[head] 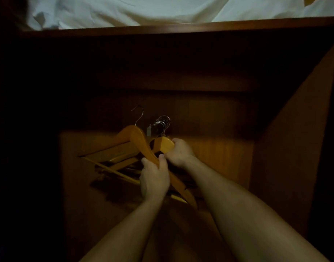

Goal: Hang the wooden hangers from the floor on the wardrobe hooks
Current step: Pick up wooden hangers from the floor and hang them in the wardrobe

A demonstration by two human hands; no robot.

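Inside a dim wooden wardrobe, several wooden hangers (pixel 163 143) with metal hooks hang bunched on a small metal wardrobe hook (pixel 150 129) on the back panel. My right hand (pixel 178 152) grips the shoulder of the front hanger in that bunch. My left hand (pixel 155 177) grips the sloping arm of a separate wooden hanger (pixel 138 138), whose metal hook (pixel 138 115) points up free, to the left of the wardrobe hook. The lower bars of the hangers stick out to the left.
The wardrobe's back panel (pixel 209 148) is lit only around the hangers; its right side wall (pixel 294 138) slopes close by. Above the top wooden edge (pixel 181 28) lies white bedding (pixel 124 10). The left side is dark.
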